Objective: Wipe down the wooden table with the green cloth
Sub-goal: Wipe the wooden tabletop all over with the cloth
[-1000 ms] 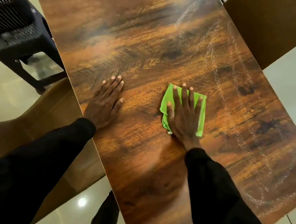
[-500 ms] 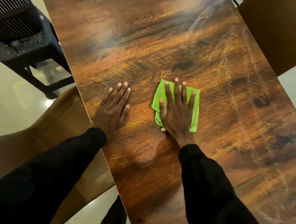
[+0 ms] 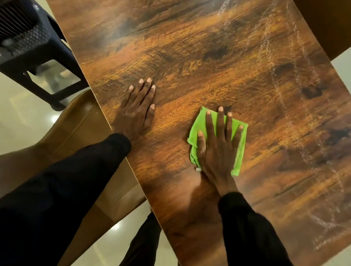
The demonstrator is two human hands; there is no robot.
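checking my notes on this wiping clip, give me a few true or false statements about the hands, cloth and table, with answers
1. The right hand lies flat on the cloth. True.
2. The left hand grips the cloth. False: it rests flat on the bare table, apart from the cloth.
3. The cloth is bunched into a ball. False: it lies folded flat under the right hand.
4. A black stool stands beside the table. True.
5. Whitish streaks show on the table right of the cloth. True.
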